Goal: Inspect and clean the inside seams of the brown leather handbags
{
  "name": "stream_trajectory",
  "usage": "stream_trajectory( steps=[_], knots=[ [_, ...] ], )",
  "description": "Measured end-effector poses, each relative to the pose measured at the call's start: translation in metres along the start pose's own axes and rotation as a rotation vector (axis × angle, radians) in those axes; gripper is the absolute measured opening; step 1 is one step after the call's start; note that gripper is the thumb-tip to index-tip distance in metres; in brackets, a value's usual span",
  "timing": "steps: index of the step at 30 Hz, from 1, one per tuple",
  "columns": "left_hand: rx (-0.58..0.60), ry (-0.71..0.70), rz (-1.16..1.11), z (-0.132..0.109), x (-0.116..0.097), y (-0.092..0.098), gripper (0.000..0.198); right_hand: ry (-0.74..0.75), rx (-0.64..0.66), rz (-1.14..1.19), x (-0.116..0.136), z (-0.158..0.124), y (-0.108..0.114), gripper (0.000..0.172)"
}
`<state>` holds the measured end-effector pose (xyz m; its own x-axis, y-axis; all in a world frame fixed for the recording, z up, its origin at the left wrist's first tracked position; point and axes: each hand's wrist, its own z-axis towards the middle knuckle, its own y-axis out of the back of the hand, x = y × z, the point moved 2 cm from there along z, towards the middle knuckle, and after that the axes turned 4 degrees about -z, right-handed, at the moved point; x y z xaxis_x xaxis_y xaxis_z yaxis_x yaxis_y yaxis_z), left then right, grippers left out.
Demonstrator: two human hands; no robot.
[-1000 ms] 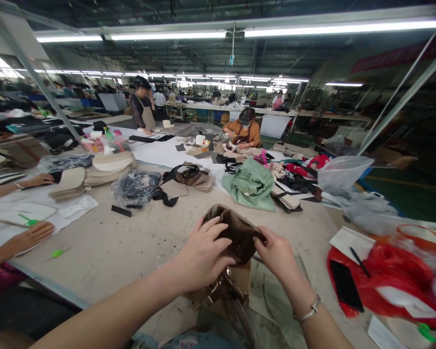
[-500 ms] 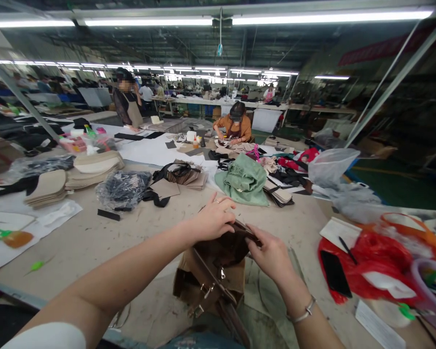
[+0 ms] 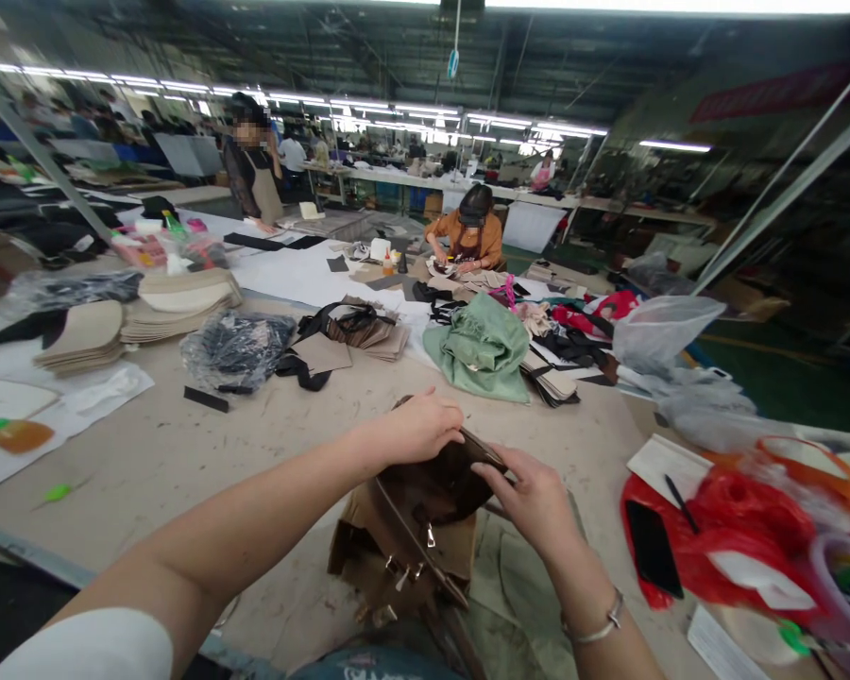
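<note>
A dark brown leather bag (image 3: pixel 425 496) with straps and metal buckles stands on the worktable (image 3: pixel 205 444) just in front of me. My left hand (image 3: pixel 417 427) lies curled over the bag's top edge, fingers closed on it. My right hand (image 3: pixel 531 496) grips the bag's right side, fingers pinched on the rim. A silver bracelet sits on my right wrist. Flat cardboard-coloured pieces (image 3: pixel 460 552) lie under the bag.
A green cloth bundle (image 3: pixel 483 345), stacked beige pieces (image 3: pixel 177 304), a black bundle in plastic (image 3: pixel 237 348) and straps lie farther back. A red plastic bag (image 3: pixel 715 543) with a black phone (image 3: pixel 650 548) sits at the right. Two other people work at the far end.
My left hand moved from the bag's front up onto its top edge. The bag now stands lower and more upright with its buckled strap showing. The neighbouring person's hands at the left left the view.
</note>
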<state>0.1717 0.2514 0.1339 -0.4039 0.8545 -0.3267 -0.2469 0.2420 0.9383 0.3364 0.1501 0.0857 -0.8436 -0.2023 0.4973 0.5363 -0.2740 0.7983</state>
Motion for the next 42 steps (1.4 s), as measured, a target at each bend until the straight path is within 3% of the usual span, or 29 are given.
stream_trajectory(
  steps=[4, 21, 26, 32, 42],
  knots=[
    [-0.026, 0.006, 0.006, 0.0, 0.003, 0.001, 0.016, -0.001, -0.031, 0.009, -0.003, 0.004, -0.005, 0.02],
    [-0.082, 0.05, 0.003, 0.003, -0.005, -0.006, 0.015, 0.014, -0.003, -0.093, -0.001, -0.003, 0.0, 0.034],
    [-0.081, 0.061, 0.003, 0.003, -0.006, -0.007, 0.015, 0.043, 0.01, -0.185, 0.003, 0.005, 0.001, 0.029],
    [-0.05, 0.063, 0.007, -0.006, 0.007, 0.002, 0.025, 0.079, -0.028, -0.201, 0.007, 0.011, -0.003, 0.033],
    [0.003, 0.053, 0.021, -0.008, 0.02, 0.01, 0.021, 0.105, -0.072, -0.155, 0.008, 0.01, -0.003, 0.029]
  ],
)
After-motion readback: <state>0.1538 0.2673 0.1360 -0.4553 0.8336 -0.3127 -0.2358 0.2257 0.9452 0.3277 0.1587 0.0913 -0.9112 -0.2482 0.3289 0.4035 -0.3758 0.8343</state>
